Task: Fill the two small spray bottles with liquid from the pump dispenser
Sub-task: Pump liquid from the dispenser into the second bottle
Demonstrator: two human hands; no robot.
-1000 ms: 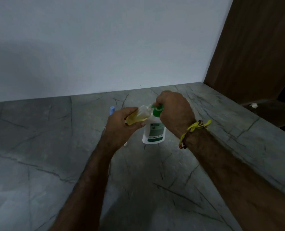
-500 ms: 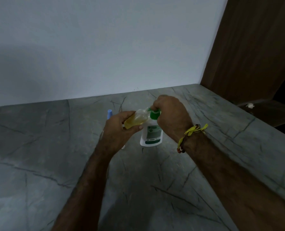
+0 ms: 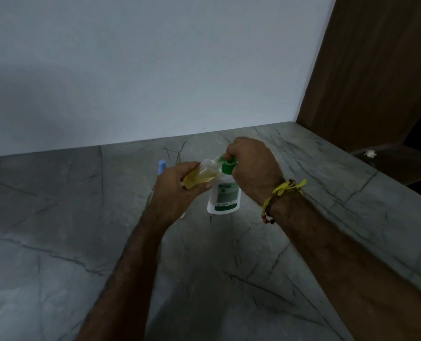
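Filling is underway: left hand [image 3: 177, 193] grips a tilted, part-filled spray bottle [image 3: 202, 174] at the pump dispenser [image 3: 225, 193] nozzle; right hand [image 3: 251, 166] closes over the pump head. Second bottle's fill cannot be told.

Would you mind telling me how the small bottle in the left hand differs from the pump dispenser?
The small bottle is clear, showing yellow liquid; the pump dispenser is white with a green label. The small bottle is held tilted in the left hand; the dispenser stands upright on the counter, the right hand on its green pump.
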